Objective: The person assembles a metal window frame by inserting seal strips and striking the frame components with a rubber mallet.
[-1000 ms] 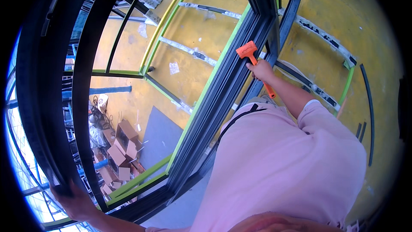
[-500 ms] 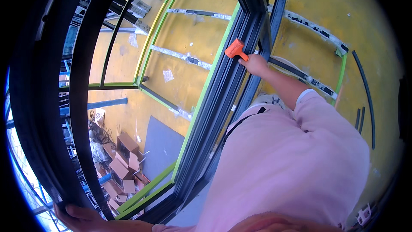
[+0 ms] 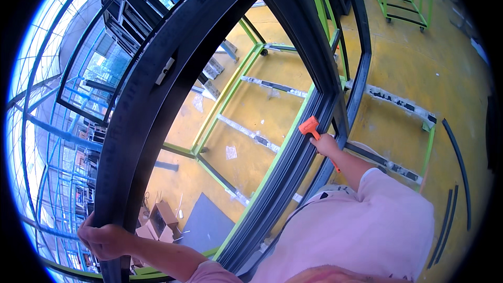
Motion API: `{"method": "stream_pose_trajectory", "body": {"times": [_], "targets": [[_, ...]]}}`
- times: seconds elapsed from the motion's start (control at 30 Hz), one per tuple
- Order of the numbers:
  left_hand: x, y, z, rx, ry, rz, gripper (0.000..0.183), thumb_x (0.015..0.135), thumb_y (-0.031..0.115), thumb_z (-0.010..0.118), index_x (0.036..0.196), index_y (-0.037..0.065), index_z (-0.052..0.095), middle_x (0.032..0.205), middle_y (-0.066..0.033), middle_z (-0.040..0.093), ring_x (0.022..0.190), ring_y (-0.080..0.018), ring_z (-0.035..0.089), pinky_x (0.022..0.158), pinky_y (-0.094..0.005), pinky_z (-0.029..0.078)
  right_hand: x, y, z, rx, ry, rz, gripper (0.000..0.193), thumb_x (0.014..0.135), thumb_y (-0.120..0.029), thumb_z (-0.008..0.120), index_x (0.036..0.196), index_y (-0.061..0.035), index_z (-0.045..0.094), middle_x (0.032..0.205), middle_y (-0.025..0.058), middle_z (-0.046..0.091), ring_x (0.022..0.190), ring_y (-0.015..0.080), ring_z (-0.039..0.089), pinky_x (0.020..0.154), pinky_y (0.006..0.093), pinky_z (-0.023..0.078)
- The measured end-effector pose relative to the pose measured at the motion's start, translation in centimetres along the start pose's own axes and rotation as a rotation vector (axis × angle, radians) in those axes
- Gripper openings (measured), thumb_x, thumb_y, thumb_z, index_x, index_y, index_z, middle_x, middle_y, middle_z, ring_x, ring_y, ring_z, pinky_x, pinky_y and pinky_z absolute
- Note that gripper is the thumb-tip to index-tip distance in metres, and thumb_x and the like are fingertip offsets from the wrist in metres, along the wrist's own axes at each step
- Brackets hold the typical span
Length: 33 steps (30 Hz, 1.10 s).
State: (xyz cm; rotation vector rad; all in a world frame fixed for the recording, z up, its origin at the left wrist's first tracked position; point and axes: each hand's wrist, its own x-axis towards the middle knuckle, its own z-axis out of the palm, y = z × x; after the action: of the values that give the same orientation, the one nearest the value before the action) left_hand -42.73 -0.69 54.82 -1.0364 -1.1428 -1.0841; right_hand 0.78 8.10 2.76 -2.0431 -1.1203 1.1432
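Observation:
My left hand [image 3: 107,240] is closed around the edge of a tall dark window frame [image 3: 123,152], on its left upright. A small pale fitting [image 3: 165,71] sits on that upright, well above the hand. In my right hand [image 3: 327,145] is an orange mallet [image 3: 309,125], gripped by its handle, with the handle's end showing below my fist. The mallet's head is over the frame's grooved dark bottom rail [image 3: 272,196], close to the corner; whether it touches the rail I cannot tell.
A green cart [image 3: 225,107] with wrapped crossbars stands beyond the rail. Another green rack [image 3: 403,8] is at the far right. Opened cardboard boxes [image 3: 163,220] lie beside a grey sheet [image 3: 207,225]. Dark strips [image 3: 457,162] rest on the yellow floor [image 3: 398,68].
My view has tilted up, so more of the frame and the far hall shows. The left hand is still on the upright, now more fully in view. The mallet stays over the rail.

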Motion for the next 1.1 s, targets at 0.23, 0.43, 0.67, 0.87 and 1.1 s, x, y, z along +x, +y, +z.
{"method": "stream_pose_trajectory", "body": {"times": [0.23,0.43,0.67,0.87,1.1], "targets": [[0.7,-2.6,-1.6,0.028,0.074,0.379,0.056,0.11,0.023,0.033,0.068,0.003,0.065,0.073,-0.0084,0.069,0.067,-0.0261,0.066,0.069,-0.0386,0.056,0.0,0.1,1.3,0.117,-0.111,-0.151,0.036,0.093,-0.038,0.072,0.083,-0.0036,0.064,0.063,0.0043,0.061,0.052,0.0158,0.058,0.05,0.0334,0.048],[0.2,-0.4,-1.3,-0.162,-0.041,0.285,0.014,0.087,0.021,0.066,0.087,0.009,0.071,0.087,-0.0076,0.066,0.084,-0.0273,0.064,0.075,-0.0371,0.05,-5.1,-4.3,0.0,0.007,-0.418,-0.276,0.025,0.098,-0.028,0.066,0.086,-0.0073,0.057,0.058,0.0006,0.052,0.046,0.0106,0.05,0.043,0.0277,0.039],[-3.4,-7.4,-9.9,-0.489,-0.071,0.07,0.026,0.079,0.02,0.074,0.105,0.018,0.073,0.11,-0.0049,0.062,0.107,-0.0258,0.058,0.094,-0.0387,0.047,-16.1,-13.5,8.4,-0.116,-0.994,-0.524,0.02,0.103,-0.025,0.055,0.104,-0.0061,0.061,0.072,-0.0032,0.051,0.056,0.0065,0.044,0.049,0.0229,0.034],[-19.0,-27.7,-25.6,-0.022,-0.01,-0.493,0.05,0.085,0.007,0.068,0.132,0.004,0.052,0.126,-0.015,0.052,0.121,-0.0306,0.053,0.106,-0.0405,0.041,-26.4,-16.0,15.2,-0.1,-1.036,-0.691,0.033,0.103,-0.02,0.051,0.127,0.0013,0.059,0.08,0.0002,0.055,0.066,0.0072,0.049,0.06,0.0231,0.041],[-30.6,-49.9,-38.6,-0.445,-0.351,-1.314,0.083,0.084,0.015,0.077,0.152,0.0,0.032,0.148,-0.0208,0.047,0.134,-0.0299,0.05,0.112,-0.0406,0.039,-48.3,-26.4,29.3,-0.33,-0.883,-1.339,0.033,0.098,-0.015,0.057,0.128,-0.0017,0.058,0.09,0.0161,0.062,0.079,0.0305,0.06,0.074,0.0391,0.048]]}}
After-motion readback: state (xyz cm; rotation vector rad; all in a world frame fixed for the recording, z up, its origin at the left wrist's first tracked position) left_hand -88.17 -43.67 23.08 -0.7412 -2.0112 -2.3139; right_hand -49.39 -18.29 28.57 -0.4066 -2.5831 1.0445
